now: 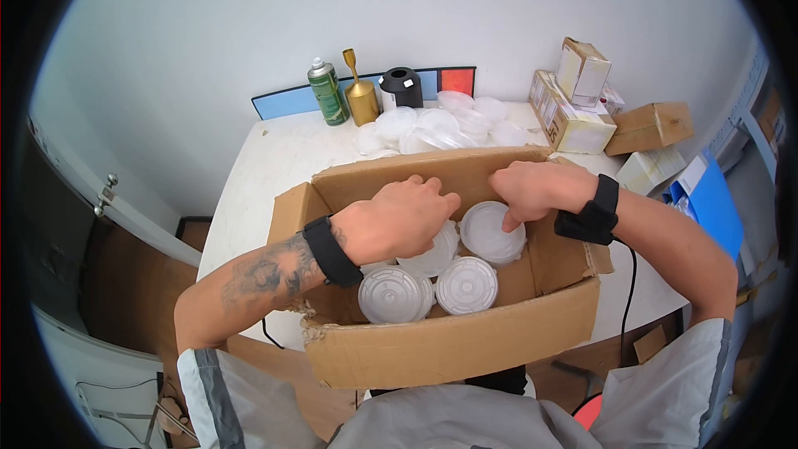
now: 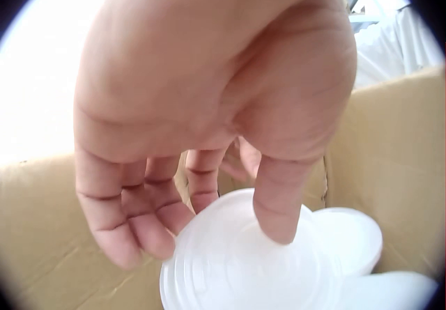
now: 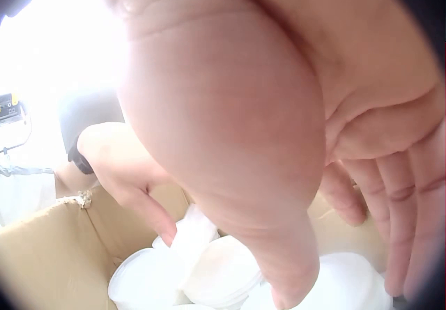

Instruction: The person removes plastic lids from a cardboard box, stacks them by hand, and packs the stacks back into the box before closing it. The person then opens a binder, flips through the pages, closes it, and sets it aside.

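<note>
Both hands reach into an open cardboard box (image 1: 449,355) holding several round, white translucent lidded containers. My left hand (image 1: 401,214) is over a container (image 1: 438,254) near the middle; in the left wrist view its thumb overlaps the round lid (image 2: 230,268), with the other fingers loosely bent beyond the edge. To the right, my right hand (image 1: 536,189) hangs at another container (image 1: 490,237), its thumb over the lid and its fingers extended toward the far wall. Two more containers, one left (image 1: 392,295) and one right (image 1: 467,287), stand nearer the front wall.
Behind the box, loose clear plastic lids (image 1: 440,125) lie heaped on the white table (image 1: 237,216). A green spray can (image 1: 328,93), a gold candlestick (image 1: 361,100) and a black holder (image 1: 401,87) stand at the back. Small cartons (image 1: 573,120) are stacked at the right.
</note>
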